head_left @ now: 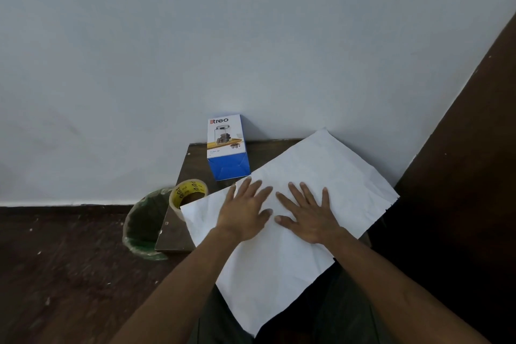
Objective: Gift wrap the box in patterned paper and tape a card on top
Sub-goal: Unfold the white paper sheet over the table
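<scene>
- The left hand [245,211] and the right hand [310,213] lay flat on the white paper [293,268], fingers straight, gripping nothing.
- The box [227,148] (blue and white) stood on the small table [174,234], touching the paper's far edge.
- The tape roll [187,193] sat near the paper's left corner.

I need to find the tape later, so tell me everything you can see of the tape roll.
The tape roll is a wide ring with a yellow core printed in black and pale tape wound outside. It stands tilted at the small dark table's left edge, beside the white paper, above a green bin. No hand touches it.
</scene>
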